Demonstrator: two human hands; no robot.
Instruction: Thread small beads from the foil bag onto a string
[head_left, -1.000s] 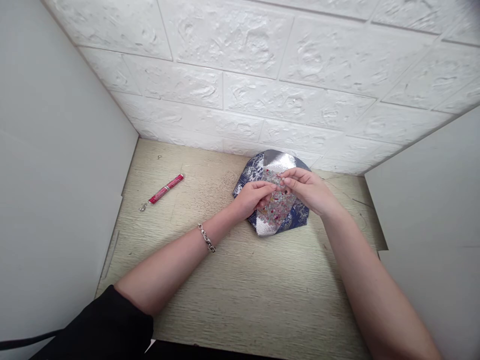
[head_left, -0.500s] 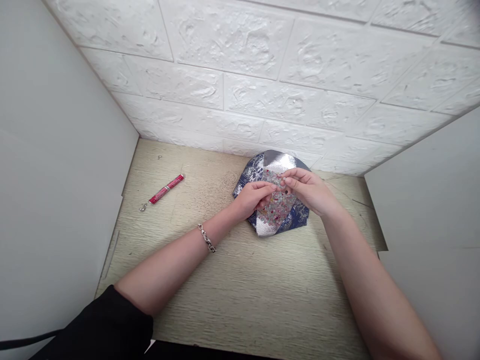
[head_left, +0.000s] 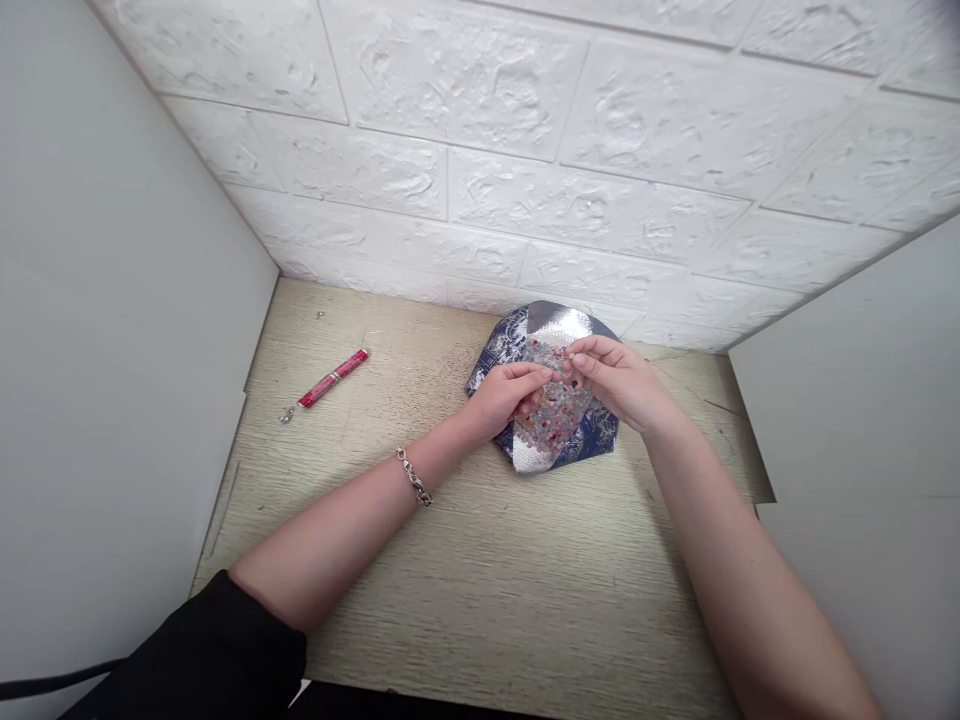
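Observation:
Against the back wall lies a blue and silver patterned pouch [head_left: 592, 437], its middle covered with many small pink, red, yellow and clear beads [head_left: 551, 420]. My left hand [head_left: 504, 398] is over the pouch's left part, thumb and forefinger pinched together; what is between them is too small to make out. Close beside it on the right, my right hand [head_left: 611, 378] also pinches with thumb and forefinger above the beads. Whatever it holds is too tiny to tell. The fingertips of the two hands are a short gap apart.
A red tube-like packet [head_left: 334, 378] lies on the wooden table [head_left: 480, 570] at the left. Small metallic bits [head_left: 286, 415] sit near its lower end, another bit [head_left: 320, 315] farther back. White brick-pattern wall [head_left: 465, 90] stands behind, with grey panels on both sides.

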